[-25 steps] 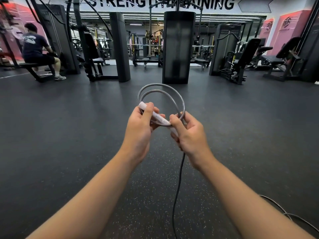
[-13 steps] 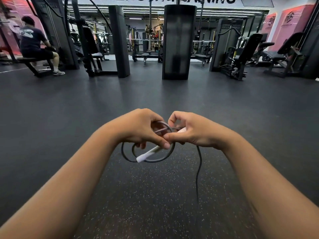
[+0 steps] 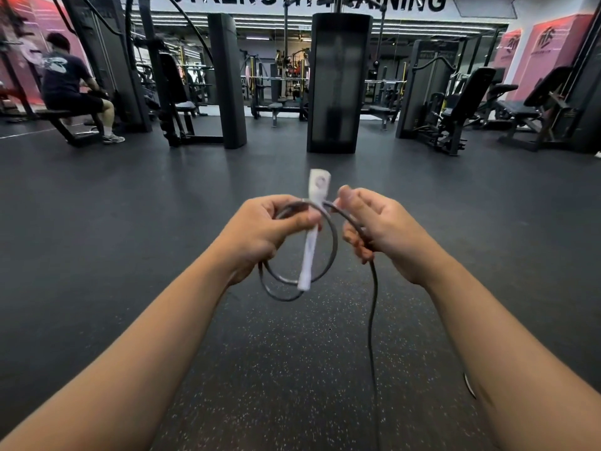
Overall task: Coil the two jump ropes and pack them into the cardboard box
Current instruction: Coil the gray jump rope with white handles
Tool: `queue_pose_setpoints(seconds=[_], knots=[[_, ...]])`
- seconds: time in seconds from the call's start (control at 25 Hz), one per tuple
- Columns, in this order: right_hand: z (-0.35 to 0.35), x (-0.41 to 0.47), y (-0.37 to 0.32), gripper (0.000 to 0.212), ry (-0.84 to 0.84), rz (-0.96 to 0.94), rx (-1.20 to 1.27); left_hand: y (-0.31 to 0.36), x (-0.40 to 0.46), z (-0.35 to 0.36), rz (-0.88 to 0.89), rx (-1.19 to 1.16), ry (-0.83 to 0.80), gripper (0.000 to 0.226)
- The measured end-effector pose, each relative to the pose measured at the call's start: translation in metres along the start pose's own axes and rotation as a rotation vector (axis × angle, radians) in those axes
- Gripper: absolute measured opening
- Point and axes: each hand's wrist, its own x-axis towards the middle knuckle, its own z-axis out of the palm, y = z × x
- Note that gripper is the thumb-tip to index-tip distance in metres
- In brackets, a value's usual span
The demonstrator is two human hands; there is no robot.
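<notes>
I hold a grey jump rope (image 3: 331, 252) in front of me, partly wound into two or three small loops. Its white handle (image 3: 313, 229) stands nearly upright across the loops. My left hand (image 3: 265, 232) pinches the loops and the handle together at the top. My right hand (image 3: 380, 229) is closed around the rope just right of the coil. From that hand the loose rope (image 3: 372, 320) hangs down toward the floor. Another bit of rope (image 3: 468, 384) shows by my right forearm. No cardboard box is in view.
The dark speckled rubber floor (image 3: 292, 369) spreads below my arms. Weight machines stand in a row at the back, with a black column (image 3: 338, 83) straight ahead. A person sits on a bench (image 3: 70, 92) at the far left. Benches (image 3: 520, 109) stand at the far right.
The coil has turned so the white handle now points upward instead of lying low and sideways. My hands have moved slightly apart and my right hand has slid along the rope.
</notes>
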Motion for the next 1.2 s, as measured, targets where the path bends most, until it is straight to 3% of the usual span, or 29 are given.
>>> queue_pose_setpoints(seconds=[0.16, 0.32, 0.4, 0.52, 0.6, 0.72, 0.8, 0.92, 0.96, 1.08, 1.2], knots=[[0.004, -0.006, 0.007, 0.065, 0.008, 0.025, 0.017, -0.001, 0.005, 0.004, -0.06, -0.335, 0.328, 0.02], [0.046, -0.005, 0.01, 0.044, 0.068, -0.102, -0.004, -0.002, 0.006, 0.028, -0.108, -0.519, 0.57, 0.025], [0.058, -0.003, 0.012, 0.033, 0.155, -0.139, -0.001, 0.0, 0.005, 0.033, -0.102, -0.553, 0.596, 0.026], [0.05, 0.003, 0.007, 0.029, 0.205, -0.158, -0.034, -0.002, 0.005, 0.024, -0.103, -0.484, 0.501, 0.029], [0.034, 0.005, 0.001, 0.029, 0.183, -0.175, -0.129, -0.004, 0.006, 0.008, -0.058, -0.336, 0.456, 0.045], [0.011, 0.003, -0.01, 0.029, 0.05, -0.203, -0.295, 0.003, 0.005, -0.018, 0.124, 0.146, 0.385, 0.066], [0.004, 0.001, -0.016, 0.029, -0.062, -0.197, -0.361, 0.021, 0.001, -0.029, 0.176, 0.481, 0.158, 0.058], [0.0, 0.0, -0.018, 0.024, -0.196, -0.176, -0.362, 0.036, -0.006, -0.028, 0.033, 0.792, -0.188, 0.044], [0.001, -0.001, -0.018, 0.022, -0.234, -0.162, -0.334, 0.035, -0.008, -0.023, 0.008, 0.752, -0.253, 0.039], [0.005, -0.004, -0.019, 0.034, -0.263, -0.131, -0.221, 0.027, -0.01, -0.006, -0.069, 0.285, -0.335, 0.034], [0.006, -0.003, -0.017, 0.036, -0.226, -0.117, -0.169, 0.021, -0.008, 0.003, -0.08, 0.216, -0.35, 0.033]])
